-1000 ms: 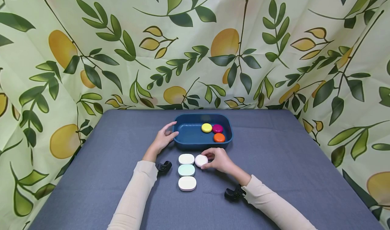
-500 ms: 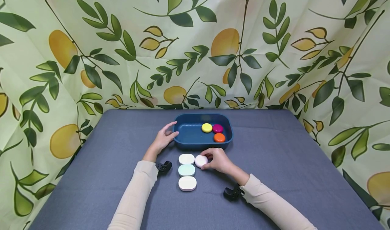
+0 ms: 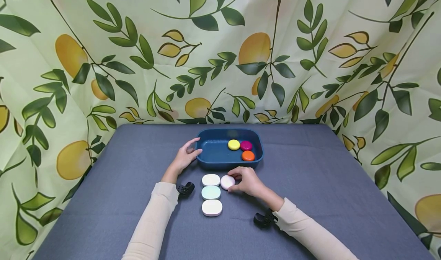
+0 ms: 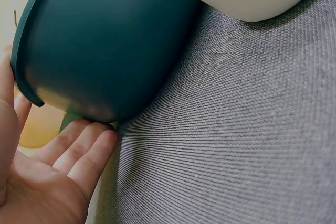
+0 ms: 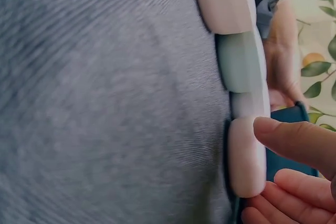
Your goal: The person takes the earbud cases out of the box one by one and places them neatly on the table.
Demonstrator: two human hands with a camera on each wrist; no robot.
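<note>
My right hand [image 3: 249,182] pinches a pale pinkish-white round disc [image 3: 227,182] between thumb and fingers, down by the cloth. In the right wrist view, the thumb lies on the edge of the disc [image 5: 247,156]. Just left of it, a column of three oval soap-like bars runs toward me: white [image 3: 211,179], pale mint [image 3: 211,192] and white [image 3: 211,207]. My left hand [image 3: 184,158] holds the left end of a dark blue rectangular box [image 3: 220,164], thumb at the rim. In the left wrist view, several fingers touch the outer wall of the box [image 4: 105,45].
Inside the box, toward its right end, lie a yellow disc [image 3: 233,144], a magenta disc [image 3: 246,145] and an orange disc [image 3: 248,155]. A grey-blue cloth [image 3: 303,168] covers the table. Behind hangs a leaf-and-fruit patterned curtain [image 3: 213,76].
</note>
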